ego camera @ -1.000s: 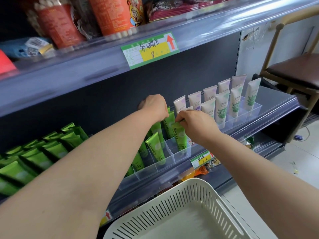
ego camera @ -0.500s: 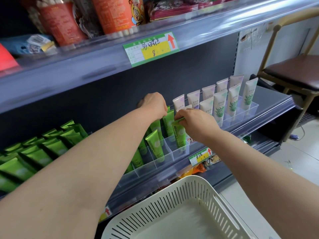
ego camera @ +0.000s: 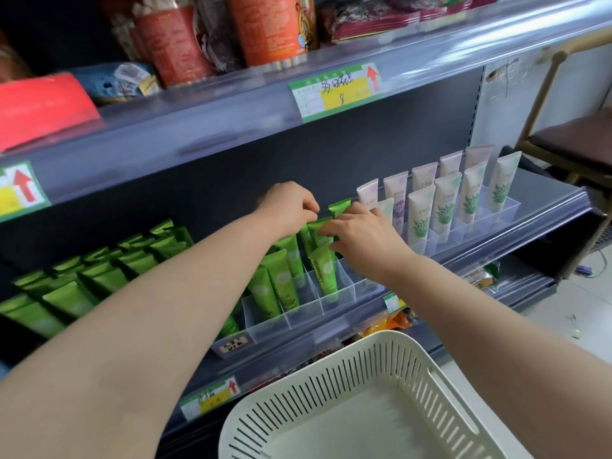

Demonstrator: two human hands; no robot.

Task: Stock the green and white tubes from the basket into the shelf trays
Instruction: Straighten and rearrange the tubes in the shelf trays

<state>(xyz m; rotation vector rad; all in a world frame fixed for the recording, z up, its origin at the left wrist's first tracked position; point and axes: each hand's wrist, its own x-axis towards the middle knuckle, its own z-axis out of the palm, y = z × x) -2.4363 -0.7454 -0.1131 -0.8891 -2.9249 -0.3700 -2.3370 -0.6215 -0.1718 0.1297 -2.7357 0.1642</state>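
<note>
Currently left hand (ego camera: 288, 207) and right hand (ego camera: 362, 238) are pinching one green plastic tube (ego camera: 313, 231); ten white plastic tubes (ego camera: 447, 200) are standing right, one cream slotted basket (ego camera: 331, 356) near.

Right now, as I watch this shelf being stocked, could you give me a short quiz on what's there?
1. True or false: tubes lie in the visible part of the basket.
2. The left hand and right hand touch tubes of which colour: A green, B white, C red?
3. On which side of the green tubes do the white tubes stand?
Key: 1 false; 2 A; 3 right.
</note>
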